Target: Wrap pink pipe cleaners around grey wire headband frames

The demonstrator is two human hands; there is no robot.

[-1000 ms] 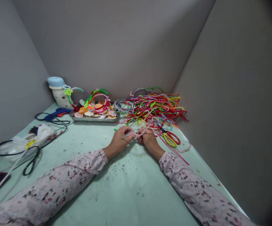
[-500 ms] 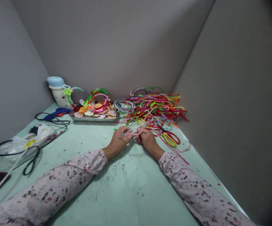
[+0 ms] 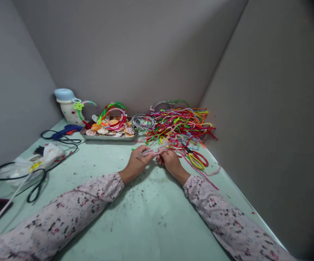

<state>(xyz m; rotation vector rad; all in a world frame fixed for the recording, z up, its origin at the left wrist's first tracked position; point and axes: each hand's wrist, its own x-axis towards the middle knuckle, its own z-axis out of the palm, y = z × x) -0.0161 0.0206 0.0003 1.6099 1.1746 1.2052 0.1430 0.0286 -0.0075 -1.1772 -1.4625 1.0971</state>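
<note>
My left hand (image 3: pixel 137 162) and my right hand (image 3: pixel 170 160) meet over the pale green table (image 3: pixel 151 217), fingers curled. Both pinch a thin pale pink pipe cleaner (image 3: pixel 153 152) that runs between them and up to the right. Just beyond lies a tangled heap of coloured pipe cleaners (image 3: pixel 181 127). Yellow and red loops (image 3: pixel 197 160) lie right of my right hand.
A metal tray (image 3: pixel 108 137) with shells and wrapped hoops stands at the back. Left of it are a white jug with a blue lid (image 3: pixel 67 105), a blue glue gun (image 3: pixel 66 130), black cables, a plastic bag (image 3: pixel 34 163) and scissors (image 3: pixel 36 190). Grey walls enclose the table.
Both hands stay in place; the fingers shift slightly and the pink pipe cleaner turns a little between them.
</note>
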